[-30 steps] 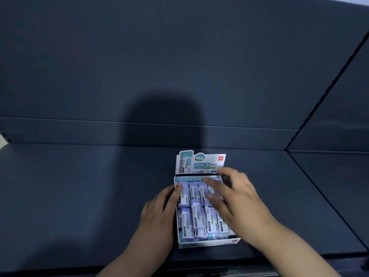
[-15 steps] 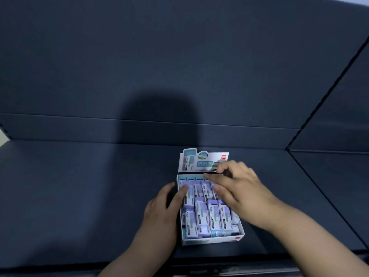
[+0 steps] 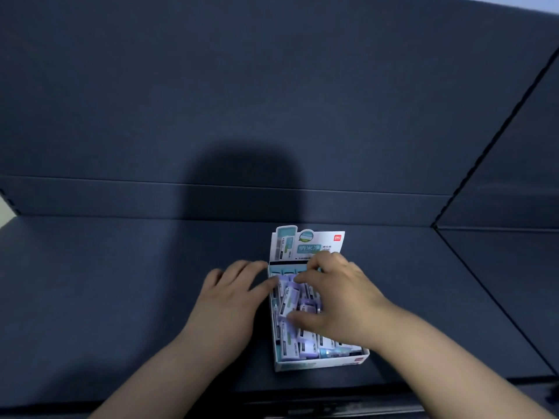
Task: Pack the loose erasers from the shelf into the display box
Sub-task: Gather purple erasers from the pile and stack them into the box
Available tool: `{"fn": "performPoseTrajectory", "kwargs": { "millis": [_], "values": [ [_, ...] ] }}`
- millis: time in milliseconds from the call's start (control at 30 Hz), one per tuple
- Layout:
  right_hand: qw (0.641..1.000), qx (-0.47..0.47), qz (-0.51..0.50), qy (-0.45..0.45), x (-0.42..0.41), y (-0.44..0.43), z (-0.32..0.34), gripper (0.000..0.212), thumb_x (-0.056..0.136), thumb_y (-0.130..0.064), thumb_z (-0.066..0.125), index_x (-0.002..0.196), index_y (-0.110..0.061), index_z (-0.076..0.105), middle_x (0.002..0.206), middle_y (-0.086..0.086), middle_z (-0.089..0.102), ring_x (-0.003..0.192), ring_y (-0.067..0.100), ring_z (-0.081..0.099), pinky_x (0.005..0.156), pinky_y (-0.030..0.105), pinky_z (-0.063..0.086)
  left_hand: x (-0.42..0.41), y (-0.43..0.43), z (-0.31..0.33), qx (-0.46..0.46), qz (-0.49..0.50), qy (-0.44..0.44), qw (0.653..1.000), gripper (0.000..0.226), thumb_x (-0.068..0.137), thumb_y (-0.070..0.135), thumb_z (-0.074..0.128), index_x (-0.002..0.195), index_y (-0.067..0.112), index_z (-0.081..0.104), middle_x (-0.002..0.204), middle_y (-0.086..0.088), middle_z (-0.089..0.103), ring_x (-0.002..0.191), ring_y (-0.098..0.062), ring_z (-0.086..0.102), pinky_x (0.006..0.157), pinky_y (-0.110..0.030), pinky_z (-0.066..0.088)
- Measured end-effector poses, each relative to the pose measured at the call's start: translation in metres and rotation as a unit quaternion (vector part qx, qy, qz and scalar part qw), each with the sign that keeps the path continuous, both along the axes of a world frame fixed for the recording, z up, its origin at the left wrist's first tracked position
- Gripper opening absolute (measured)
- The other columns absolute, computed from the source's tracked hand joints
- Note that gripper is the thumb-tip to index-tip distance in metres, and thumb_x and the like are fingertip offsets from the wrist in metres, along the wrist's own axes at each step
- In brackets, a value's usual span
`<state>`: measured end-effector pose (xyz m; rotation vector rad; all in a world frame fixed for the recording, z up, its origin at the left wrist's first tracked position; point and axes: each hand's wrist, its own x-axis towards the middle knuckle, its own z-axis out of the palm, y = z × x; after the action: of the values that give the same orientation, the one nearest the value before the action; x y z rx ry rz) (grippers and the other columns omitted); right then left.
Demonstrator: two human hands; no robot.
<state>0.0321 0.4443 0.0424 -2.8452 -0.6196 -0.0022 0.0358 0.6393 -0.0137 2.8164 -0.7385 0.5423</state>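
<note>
Erasers [image 3: 290, 340] fill the display box [image 3: 302, 365], which sits on the dark shelf [image 3: 121, 297] with its header card [image 3: 314, 241] standing at the far end. The rows lay neat half a second ago, but one eraser [image 3: 289, 299] near the left wall is now tilted askew, and the right hand [image 3: 341, 300] has drawn back from the far end to pinch it between thumb and forefinger. The left hand [image 3: 230, 300] has slid off the box's edge and lies flat and relaxed on the shelf, thumb touching the left wall.
</note>
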Motion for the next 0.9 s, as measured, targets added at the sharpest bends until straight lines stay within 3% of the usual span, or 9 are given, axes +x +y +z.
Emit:
{"fn": "performPoseTrajectory", "kwargs": {
  "millis": [133, 300, 433, 667, 767, 833, 900],
  "values": [
    [1.000, -0.003, 0.004, 0.022, 0.000, 0.007, 0.004, 0.062, 0.068, -0.061, 0.067, 0.119, -0.028, 0.055, 0.111, -0.008, 0.045, 0.113, 0.010, 0.038, 0.096, 0.024, 0.032, 0.001, -0.002, 0.004, 0.013, -0.031, -0.010, 0.999, 0.055, 0.066, 0.020, 0.031, 0.104, 0.021, 0.070, 0.108, 0.001, 0.066, 0.103, -0.017, 0.045, 0.075, -0.032, 0.027],
    [0.998, 0.045, -0.019, 0.029, 0.012, -0.007, 0.012, 0.061, 0.066, -0.052, 0.073, 0.120, -0.029, 0.054, 0.113, -0.009, 0.045, 0.115, 0.008, 0.036, 0.100, 0.024, 0.034, 0.001, -0.006, 0.008, 0.020, -0.043, -0.012, 0.999, 0.052, 0.068, 0.021, 0.032, 0.105, 0.023, 0.068, 0.108, 0.005, 0.066, 0.101, -0.014, 0.045, 0.074, -0.030, 0.028],
    [0.993, 0.051, -0.038, 0.095, 0.023, -0.030, 0.009, 0.065, 0.069, -0.054, 0.072, 0.125, -0.028, 0.052, 0.109, -0.009, 0.044, 0.112, 0.010, 0.038, 0.099, 0.026, 0.036, 0.003, -0.008, 0.005, 0.045, -0.054, -0.002, 0.998, 0.054, 0.067, 0.021, 0.032, 0.106, 0.029, 0.068, 0.108, 0.011, 0.066, 0.099, -0.010, 0.049, 0.073, -0.030, 0.027],
    [0.987, 0.096, -0.041, 0.121, 0.032, -0.036, 0.000, 0.056, 0.071, -0.043, 0.075, 0.121, -0.025, 0.056, 0.108, -0.006, 0.046, 0.106, 0.011, 0.044, 0.095, 0.024, 0.038, 0.002, -0.015, 0.018, 0.036, -0.015, -0.018, 0.999, 0.055, 0.066, 0.018, 0.028, 0.097, 0.019, 0.073, 0.100, 0.004, 0.070, 0.090, -0.015, 0.065, 0.074, -0.034, 0.026],
    [0.987, 0.100, -0.040, 0.121, 0.034, -0.038, -0.003, 0.058, 0.069, -0.040, 0.077, 0.121, -0.026, 0.055, 0.108, -0.007, 0.045, 0.105, 0.010, 0.044, 0.094, 0.023, 0.039, 0.001, -0.025, 0.017, 0.041, -0.070, -0.030, 0.996, 0.041, 0.062, 0.019, 0.057, 0.100, 0.026, 0.071, 0.103, 0.010, 0.069, 0.092, -0.010, 0.063, 0.075, -0.031, 0.029],
    [0.988, 0.099, -0.045, 0.111, 0.034, -0.040, -0.004, 0.058, 0.067, -0.041, 0.078, 0.118, -0.027, 0.054, 0.107, -0.008, 0.044, 0.104, 0.008, 0.044, 0.092, 0.021, 0.039, 0.001, -0.028, 0.015, 0.062, -0.093, -0.006, 0.994, 0.049, 0.048, 0.024, 0.076, 0.097, 0.030, 0.071, 0.100, 0.015, 0.069, 0.091, -0.007, 0.064, 0.074, -0.029, 0.038],
    [0.989, 0.109, -0.056, 0.079, 0.032, -0.042, -0.004, 0.057, 0.064, -0.042, 0.079, 0.113, -0.028, 0.054, 0.104, -0.010, 0.044, 0.099, 0.005, 0.042, 0.086, 0.017, 0.036, 0.002, -0.027, 0.013, 0.074, -0.090, -0.013, 0.993, 0.044, 0.053, 0.022, 0.068, 0.096, 0.030, 0.072, 0.098, 0.016, 0.069, 0.090, -0.006, 0.064, 0.073, -0.030, 0.037]
  ]
}}
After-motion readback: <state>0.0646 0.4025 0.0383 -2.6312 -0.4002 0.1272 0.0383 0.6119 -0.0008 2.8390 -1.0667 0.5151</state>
